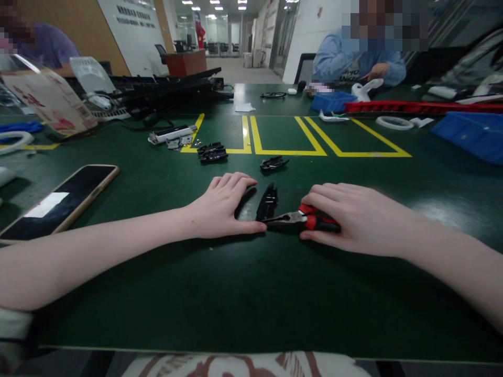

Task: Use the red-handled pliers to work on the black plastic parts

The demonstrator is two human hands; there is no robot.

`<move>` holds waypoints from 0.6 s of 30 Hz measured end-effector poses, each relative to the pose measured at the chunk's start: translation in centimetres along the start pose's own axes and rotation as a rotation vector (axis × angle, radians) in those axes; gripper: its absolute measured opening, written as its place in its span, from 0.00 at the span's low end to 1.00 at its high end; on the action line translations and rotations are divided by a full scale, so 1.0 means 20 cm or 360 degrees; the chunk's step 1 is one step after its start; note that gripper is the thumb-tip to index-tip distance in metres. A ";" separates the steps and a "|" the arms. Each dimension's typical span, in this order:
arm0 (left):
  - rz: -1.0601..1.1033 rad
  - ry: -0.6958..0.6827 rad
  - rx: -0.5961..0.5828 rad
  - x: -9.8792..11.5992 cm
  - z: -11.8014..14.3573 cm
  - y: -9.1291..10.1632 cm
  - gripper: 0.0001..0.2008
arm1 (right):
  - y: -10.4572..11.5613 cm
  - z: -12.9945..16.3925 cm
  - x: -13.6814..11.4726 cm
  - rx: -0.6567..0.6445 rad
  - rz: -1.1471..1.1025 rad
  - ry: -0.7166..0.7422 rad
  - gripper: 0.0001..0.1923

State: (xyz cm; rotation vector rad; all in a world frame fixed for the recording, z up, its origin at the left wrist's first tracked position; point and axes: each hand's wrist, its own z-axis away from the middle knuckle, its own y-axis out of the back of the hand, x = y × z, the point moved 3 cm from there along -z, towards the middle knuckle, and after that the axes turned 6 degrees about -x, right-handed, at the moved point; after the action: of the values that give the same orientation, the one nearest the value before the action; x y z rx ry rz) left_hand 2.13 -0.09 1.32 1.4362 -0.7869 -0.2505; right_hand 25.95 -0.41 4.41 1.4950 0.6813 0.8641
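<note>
In the head view, gripping red-and-black pliers (293,217) by the handles with the right hand (349,217), clamped round them from the right, presumably for leverage. Pointing the tips left, to the near end of a black part (269,201) on the surface (236,298); impossible to tell whether biting on it. Holding the left hand (216,207) with thumb and fingers spread apart, just left of that part, thumb end beside the plier tips, perhaps for steadying; contact unclear. Placed between both hands, probably for easy reach from either side. Farther off, with a single black piece (274,163) straight ahead and a black cluster (212,152) to its left, likely there to leave room for the hands. Beyond, marked out with yellow tape (291,153), maybe for sorting. At left, laid flat: a phone (80,188), seemingly away from the work.
</note>
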 end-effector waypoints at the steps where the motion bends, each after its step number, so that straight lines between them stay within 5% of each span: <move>1: 0.0028 -0.0024 -0.0009 0.00 0.00 0.00 0.43 | 0.00 0.00 0.00 -0.0006 -0.0002 0.0000 0.21; 10: 0.0312 -0.0532 -0.0051 -0.03 -0.07 0.01 0.53 | -0.01 0.00 0.01 -0.0045 -0.0031 -0.0006 0.22; 18: 0.0173 -0.0831 -0.0121 -0.03 -0.11 0.02 0.44 | -0.01 -0.01 0.00 -0.0059 -0.0025 -0.0004 0.23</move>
State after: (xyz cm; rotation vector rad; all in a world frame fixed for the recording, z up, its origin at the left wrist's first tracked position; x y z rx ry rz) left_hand 2.97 2.10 1.74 1.2626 -1.2605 -0.5794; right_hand 25.85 -0.24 4.21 1.4554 0.6711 0.8582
